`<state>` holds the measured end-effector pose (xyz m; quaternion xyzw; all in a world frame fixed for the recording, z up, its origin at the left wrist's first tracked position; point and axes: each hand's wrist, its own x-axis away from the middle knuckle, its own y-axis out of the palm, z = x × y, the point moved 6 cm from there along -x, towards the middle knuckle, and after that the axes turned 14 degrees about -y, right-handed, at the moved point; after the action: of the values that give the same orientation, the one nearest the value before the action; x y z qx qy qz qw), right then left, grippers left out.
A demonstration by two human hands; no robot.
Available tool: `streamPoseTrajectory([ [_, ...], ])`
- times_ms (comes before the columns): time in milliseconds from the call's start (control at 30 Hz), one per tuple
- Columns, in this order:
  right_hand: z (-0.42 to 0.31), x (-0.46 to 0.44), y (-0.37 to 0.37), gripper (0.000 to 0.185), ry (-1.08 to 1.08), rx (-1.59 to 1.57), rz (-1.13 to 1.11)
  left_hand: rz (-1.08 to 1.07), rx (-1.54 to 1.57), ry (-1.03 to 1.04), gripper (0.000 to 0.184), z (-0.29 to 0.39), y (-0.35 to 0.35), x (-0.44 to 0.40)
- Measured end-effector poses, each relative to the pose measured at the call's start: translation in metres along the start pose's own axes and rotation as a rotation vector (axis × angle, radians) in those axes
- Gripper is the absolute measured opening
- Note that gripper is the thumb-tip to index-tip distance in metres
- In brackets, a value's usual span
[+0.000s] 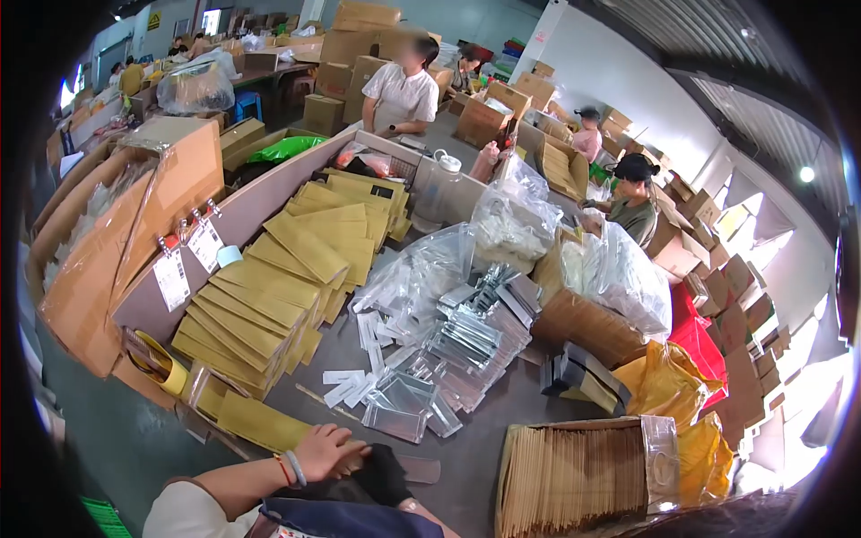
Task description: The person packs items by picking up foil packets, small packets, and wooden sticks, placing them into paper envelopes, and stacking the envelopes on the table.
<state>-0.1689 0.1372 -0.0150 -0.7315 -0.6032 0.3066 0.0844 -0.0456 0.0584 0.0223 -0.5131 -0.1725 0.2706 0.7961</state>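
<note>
My left hand [325, 453], with bracelets at the wrist, has its fingers bent and close together against my right hand. A black glove covers my right hand [383, 475]; its fingertips are mostly hidden. Whatever lies between the fingers is too small or covered to make out. Just beyond the left hand lies a flat yellow-brown kraft envelope [260, 421] at the table's near edge. Beside the right hand rests a flat translucent strip [420, 469]. Further in, a pile of clear plastic packets [462, 345] spreads over the grey table [471, 457], with small white labels [348, 387] next to it.
Stacked kraft envelopes [242, 332] fill the left side along a low partition [143, 309]. At right stand a carton of upright brown envelopes [574, 475], a dark box [583, 378] and a yellow bag [668, 386]. A water jug [438, 193] is further back. Several people work beyond.
</note>
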Motion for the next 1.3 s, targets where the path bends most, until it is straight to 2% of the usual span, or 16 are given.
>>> streamPoseTrajectory([
  [33, 0.000, 0.000, -0.013, 0.041, -0.005, 0.002, -0.003, -0.039, -0.083, 0.056, 0.056, 0.002, 0.003, 0.000],
  [100, -0.039, -0.010, -0.042, 0.045, -0.132, 0.569, -0.208, -0.081, -0.150, 0.105, 0.052, 0.010, 0.010, 0.004],
  [133, -0.036, -0.006, -0.042, 0.045, -0.124, 0.571, -0.213, -0.172, -0.174, 0.114, 0.043, 0.017, 0.014, 0.003],
  [200, -0.020, -0.005, -0.030, 0.045, -0.067, 0.587, -0.462, -0.334, -0.237, 0.136, 0.027, 0.023, 0.011, -0.007],
  [300, -0.043, -0.016, -0.050, 0.041, 0.009, 0.539, -0.463, -0.388, -0.278, 0.148, 0.017, 0.022, -0.036, -0.014],
  [400, -0.038, -0.015, -0.077, 0.039, 0.092, 0.697, -0.368, -0.042, -0.203, 0.279, 0.006, -0.008, -0.105, -0.028],
  [433, -0.032, -0.014, -0.083, 0.040, 0.151, 0.686, -0.356, 0.027, -0.150, 0.302, 0.007, -0.028, -0.124, -0.040],
  [467, -0.026, -0.011, -0.085, 0.041, 0.217, 0.669, -0.359, 0.133, -0.042, 0.130, 0.011, -0.052, -0.143, -0.050],
  [533, -0.029, -0.006, -0.087, 0.044, 0.151, 0.669, -0.198, 0.515, -0.511, -0.043, 0.025, -0.093, -0.162, -0.040],
  [567, -0.030, -0.003, -0.085, 0.044, 0.171, 0.636, -0.251, 0.438, -0.220, -0.178, 0.035, -0.098, -0.167, -0.033],
  [600, -0.032, -0.004, -0.084, 0.046, 0.165, 0.626, -0.237, 0.396, -0.219, -0.215, 0.035, -0.095, -0.152, -0.021],
  [733, -0.033, 0.003, -0.077, 0.055, 0.095, 0.688, -0.181, 0.171, 0.387, -0.400, 0.045, -0.087, -0.067, 0.014],
  [833, -0.030, -0.002, -0.069, 0.059, 0.103, 0.683, -0.291, 0.324, 0.143, -0.374, 0.065, -0.062, -0.028, 0.029],
  [900, -0.032, -0.006, -0.067, 0.059, 0.084, 0.679, -0.318, 0.321, 0.126, -0.600, 0.084, -0.062, -0.006, 0.036],
  [1167, -0.032, -0.007, -0.051, 0.060, 0.074, 0.620, -0.480, 0.238, 0.251, -0.618, 0.093, -0.073, 0.010, 0.036],
  [1300, -0.027, -0.018, -0.002, 0.060, 0.025, 0.522, -0.466, 0.214, 0.276, -0.610, 0.091, -0.072, 0.010, 0.035],
])
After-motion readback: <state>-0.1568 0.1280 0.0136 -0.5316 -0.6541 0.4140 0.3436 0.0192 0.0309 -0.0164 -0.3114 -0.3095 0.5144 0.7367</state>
